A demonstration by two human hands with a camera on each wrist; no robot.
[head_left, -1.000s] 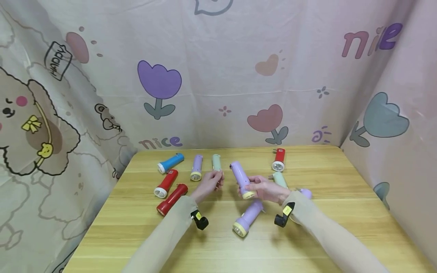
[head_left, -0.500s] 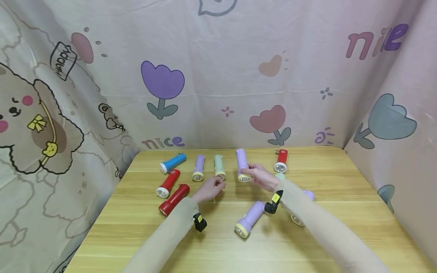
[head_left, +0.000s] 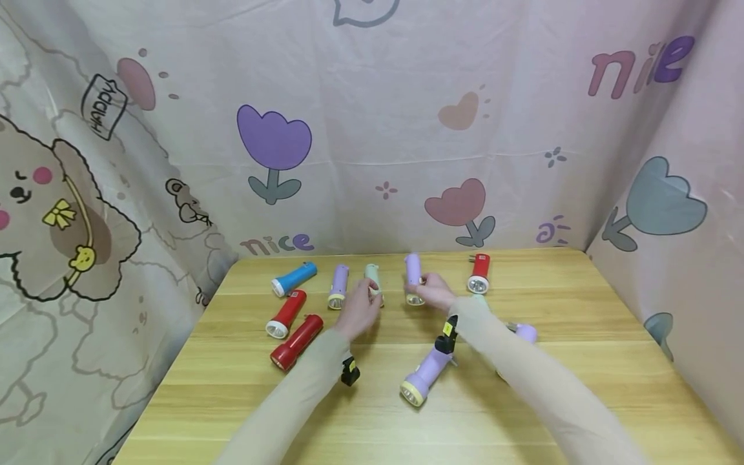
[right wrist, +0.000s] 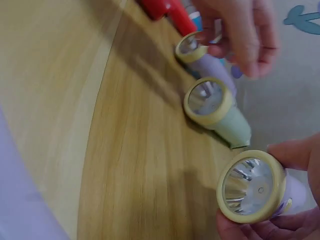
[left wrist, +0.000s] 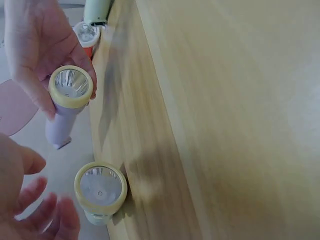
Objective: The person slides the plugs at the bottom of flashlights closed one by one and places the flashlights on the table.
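My right hand (head_left: 436, 292) grips a purple flashlight (head_left: 413, 270) by its yellow-rimmed head, lens toward me. Whether its body touches the table, I cannot tell. In the right wrist view thumb and fingers lie on either side of that flashlight's lens ring (right wrist: 250, 187). To its left lies a pale green flashlight (head_left: 372, 274), its lens partly covered by my left hand (head_left: 357, 310). The left wrist view has the left fingers (left wrist: 37, 215) loosely bent beside the green flashlight (left wrist: 100, 187), apart from it. Another purple flashlight (head_left: 340, 283) lies just left of the green one.
At the left lie a blue flashlight (head_left: 294, 278) and two red ones, the nearer being dark red (head_left: 297, 341). A purple flashlight (head_left: 429, 374) lies in front of my right wrist. At right are a red flashlight (head_left: 479, 272) and, partly hidden by my sleeve, a purple one (head_left: 526, 332).
My right hand has carried the purple flashlight toward the back of the table, standing it in line with the green one. The left hand drew back slightly, then reached forward beside the green flashlight.
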